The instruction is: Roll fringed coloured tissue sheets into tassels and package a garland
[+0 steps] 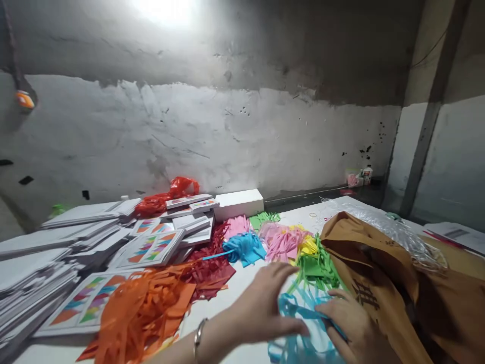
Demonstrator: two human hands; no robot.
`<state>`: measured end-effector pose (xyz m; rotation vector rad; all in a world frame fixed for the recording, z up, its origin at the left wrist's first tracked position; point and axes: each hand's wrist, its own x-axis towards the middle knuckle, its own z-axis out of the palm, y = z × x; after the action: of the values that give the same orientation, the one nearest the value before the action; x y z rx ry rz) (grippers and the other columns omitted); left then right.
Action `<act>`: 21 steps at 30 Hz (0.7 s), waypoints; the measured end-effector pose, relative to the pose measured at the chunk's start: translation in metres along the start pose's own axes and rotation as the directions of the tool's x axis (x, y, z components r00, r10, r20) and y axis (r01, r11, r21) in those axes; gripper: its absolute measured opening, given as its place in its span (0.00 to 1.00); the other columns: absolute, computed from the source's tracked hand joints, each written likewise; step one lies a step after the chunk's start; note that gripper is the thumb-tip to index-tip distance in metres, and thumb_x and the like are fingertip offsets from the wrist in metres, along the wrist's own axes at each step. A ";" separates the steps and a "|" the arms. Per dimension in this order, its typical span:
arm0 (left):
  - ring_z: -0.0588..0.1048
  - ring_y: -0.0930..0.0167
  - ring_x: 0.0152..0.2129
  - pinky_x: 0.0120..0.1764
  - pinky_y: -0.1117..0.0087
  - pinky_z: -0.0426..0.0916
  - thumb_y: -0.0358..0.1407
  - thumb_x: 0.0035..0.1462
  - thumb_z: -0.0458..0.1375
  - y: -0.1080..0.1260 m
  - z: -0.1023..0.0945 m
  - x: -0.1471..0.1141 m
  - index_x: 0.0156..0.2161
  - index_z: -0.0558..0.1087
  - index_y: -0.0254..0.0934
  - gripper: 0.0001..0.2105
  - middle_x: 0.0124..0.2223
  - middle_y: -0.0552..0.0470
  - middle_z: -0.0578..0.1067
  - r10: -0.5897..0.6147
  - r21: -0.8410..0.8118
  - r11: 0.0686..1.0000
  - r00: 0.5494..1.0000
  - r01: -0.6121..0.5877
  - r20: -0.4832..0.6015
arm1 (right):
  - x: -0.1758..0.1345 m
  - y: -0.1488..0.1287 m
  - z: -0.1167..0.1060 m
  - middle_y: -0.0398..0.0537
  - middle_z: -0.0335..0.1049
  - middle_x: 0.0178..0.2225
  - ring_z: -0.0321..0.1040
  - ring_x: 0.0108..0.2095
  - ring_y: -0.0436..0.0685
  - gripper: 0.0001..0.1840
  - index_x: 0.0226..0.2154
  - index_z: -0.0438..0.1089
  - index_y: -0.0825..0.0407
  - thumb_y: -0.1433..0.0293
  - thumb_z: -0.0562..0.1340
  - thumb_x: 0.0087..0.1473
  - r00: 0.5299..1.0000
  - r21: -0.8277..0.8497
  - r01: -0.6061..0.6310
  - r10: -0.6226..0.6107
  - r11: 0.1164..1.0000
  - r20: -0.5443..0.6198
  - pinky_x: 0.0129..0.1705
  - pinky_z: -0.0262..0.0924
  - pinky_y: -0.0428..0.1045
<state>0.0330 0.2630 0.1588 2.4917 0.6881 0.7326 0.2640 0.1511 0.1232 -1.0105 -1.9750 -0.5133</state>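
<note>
Light-blue fringed paper strips (299, 308) lie in a loose heap at the bottom of the view, between my two hands. My left hand (261, 303), with a silver bangle at the wrist, reaches over the table at the heap's left side. Its thumb and fingers are spread, with nothing between them. On the right, my right hand (352, 323) has its fingers closed on a few of the light-blue strips. Just beyond the hands sits a green fringed bundle (316, 265), and farther off are a pink bundle (284, 242) and a brighter blue bundle (244, 247).
Orange fringe (146, 308) and dark red fringe (212, 263) lie to the left. Stacks of white printed sheets (45, 268) fill the far left. A white box (239, 203) stands at the back. A brown sack (394, 273) and clear plastic (390, 232) lie on the right.
</note>
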 end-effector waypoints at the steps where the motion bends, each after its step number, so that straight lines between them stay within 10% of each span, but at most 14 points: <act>1: 0.70 0.55 0.55 0.60 0.56 0.61 0.47 0.48 0.71 0.020 0.006 -0.003 0.61 0.68 0.48 0.34 0.59 0.45 0.74 0.048 0.115 0.992 0.997 -0.055 0.062 | 0.002 -0.008 0.000 0.39 0.78 0.30 0.78 0.30 0.54 0.22 0.45 0.66 0.43 0.81 0.54 0.52 1.000 0.017 0.015 -0.015 1.000 -0.007 0.48 0.72 0.52; 6: 0.75 0.59 0.44 0.61 0.49 0.53 0.24 0.51 0.57 0.057 0.016 -0.021 0.40 0.76 0.42 0.13 0.42 0.46 0.80 0.010 0.452 0.886 0.981 -0.099 0.195 | 0.000 -0.041 -0.006 0.43 0.77 0.33 0.75 0.35 0.57 0.21 0.42 0.68 0.46 0.79 0.56 0.45 0.997 -0.053 -0.074 0.075 0.996 0.010 0.58 0.56 0.59; 12: 0.65 0.57 0.60 0.62 0.56 0.58 0.28 0.49 0.59 0.055 0.035 -0.069 0.59 0.68 0.43 0.29 0.64 0.43 0.68 -0.100 -0.067 0.993 0.993 0.096 -0.062 | -0.015 -0.062 -0.028 0.44 0.78 0.34 0.74 0.35 0.56 0.24 0.41 0.70 0.47 0.82 0.52 0.45 0.995 0.015 -0.077 0.076 0.997 0.061 0.61 0.52 0.59; 16: 0.77 0.61 0.42 0.43 0.63 0.73 0.34 0.49 0.60 0.046 0.055 -0.088 0.55 0.70 0.35 0.25 0.46 0.44 0.78 -0.272 -0.334 0.889 0.948 0.313 0.164 | -0.030 -0.063 -0.044 0.45 0.80 0.38 0.77 0.37 0.56 0.17 0.47 0.71 0.49 0.75 0.54 0.59 0.993 0.171 -0.043 0.022 0.984 0.119 0.54 0.66 0.57; 21: 0.71 0.72 0.23 0.25 0.75 0.66 0.30 0.43 0.57 0.036 0.056 -0.097 0.33 0.72 0.35 0.08 0.26 0.56 0.73 -0.308 -0.335 0.837 0.879 0.432 0.365 | -0.049 -0.029 -0.056 0.45 0.81 0.34 0.79 0.34 0.57 0.11 0.40 0.76 0.47 0.69 0.57 0.64 0.987 0.071 -0.133 0.125 0.989 0.100 0.36 0.75 0.51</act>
<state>0.0068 0.1643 0.1000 1.9412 0.7860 0.3013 0.2841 0.0744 0.1153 -1.1234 -1.9807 -0.3205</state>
